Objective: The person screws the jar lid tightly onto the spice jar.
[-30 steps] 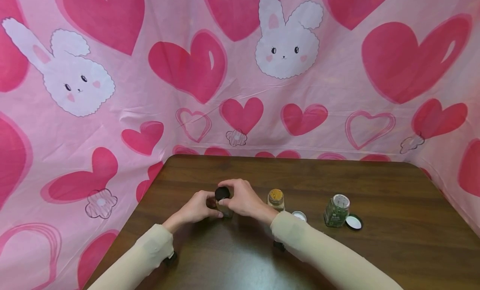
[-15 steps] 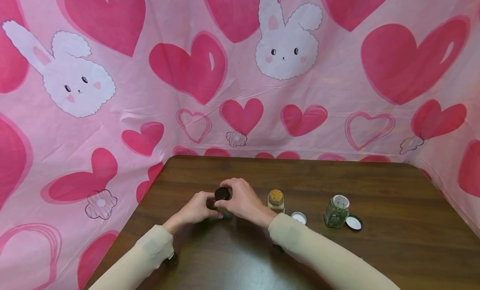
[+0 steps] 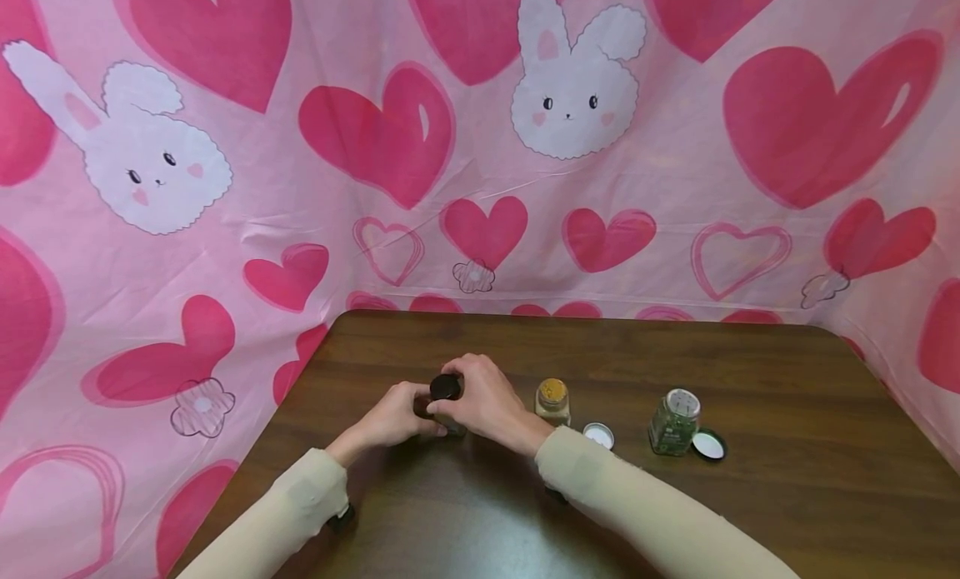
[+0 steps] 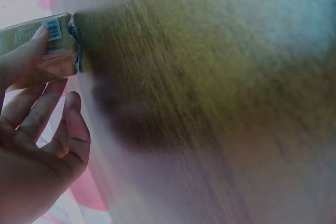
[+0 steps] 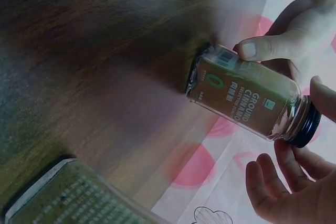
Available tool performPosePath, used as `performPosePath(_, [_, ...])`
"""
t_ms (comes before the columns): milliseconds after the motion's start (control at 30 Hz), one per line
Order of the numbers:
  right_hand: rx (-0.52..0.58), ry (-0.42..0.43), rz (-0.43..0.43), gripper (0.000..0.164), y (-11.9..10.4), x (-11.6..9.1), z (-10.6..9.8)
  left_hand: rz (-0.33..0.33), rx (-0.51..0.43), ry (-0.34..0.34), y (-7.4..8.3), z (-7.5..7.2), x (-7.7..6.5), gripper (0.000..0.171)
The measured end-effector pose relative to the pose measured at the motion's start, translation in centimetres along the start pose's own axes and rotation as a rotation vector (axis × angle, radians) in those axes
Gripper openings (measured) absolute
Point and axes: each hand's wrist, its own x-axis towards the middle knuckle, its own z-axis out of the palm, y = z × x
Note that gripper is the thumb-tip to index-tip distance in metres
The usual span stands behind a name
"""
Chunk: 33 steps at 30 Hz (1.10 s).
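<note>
A clear glass jar of ground cinnamon point(image 5: 236, 90) with a black screw lid point(image 3: 445, 386) stands upright on the table. My left hand point(image 3: 390, 414) grips the jar's body from the left; in the left wrist view its thumb lies on the label by the barcode and fingers reach behind. My right hand point(image 3: 486, 402) pinches the lid between thumb and fingers. The right wrist view shows the lid point(image 5: 310, 127) sitting on the jar's neck, with the other fingers of that hand curved beside it.
To the right on the wooden table point(image 3: 630, 512) stands an uncapped jar of yellow powder point(image 3: 553, 401), with an upturned lid point(image 3: 598, 434) beside it. Farther right is a jar of green herbs point(image 3: 674, 422) with a perforated top, its lid point(image 3: 708, 444) upturned close by. A heart-patterned cloth point(image 3: 480, 171) hangs behind.
My right hand's thumb and fingers have shifted slightly round the lid, and its wrist has moved a little left. The left hand and the jar have stayed in place.
</note>
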Motion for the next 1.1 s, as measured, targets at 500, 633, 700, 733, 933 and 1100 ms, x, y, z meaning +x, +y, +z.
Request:
performPosePath(500, [0.326,-0.200,-0.109,0.059,1.0,-0.1,-1.2,0.048,-0.022,0.012,-0.4,-0.1,-0.1,0.030])
performPosePath(633, [0.355,-0.238,-0.105,0.056,1.0,0.0,-1.2,0.003,-0.004,0.017,0.1,0.0,-0.1,0.030])
performPosePath(700, [0.355,-0.242,-0.097,0.054,1.0,0.0,-1.2,0.006,-0.002,0.013,0.0,0.0,-0.1,0.030])
performPosePath(733, [0.353,-0.240,-0.093,0.053,1.0,0.0,-1.2,0.017,-0.002,0.011,-0.3,0.0,0.0,0.031])
performPosePath(933, [0.348,-0.223,-0.075,0.049,1.1,0.0,-1.2,0.085,-0.021,0.006,-5.9,0.8,1.3,0.037])
performPosePath(1100, [0.346,-0.220,-0.066,0.046,1.1,-0.1,-1.3,0.095,0.008,0.004,-3.5,0.3,0.7,0.033])
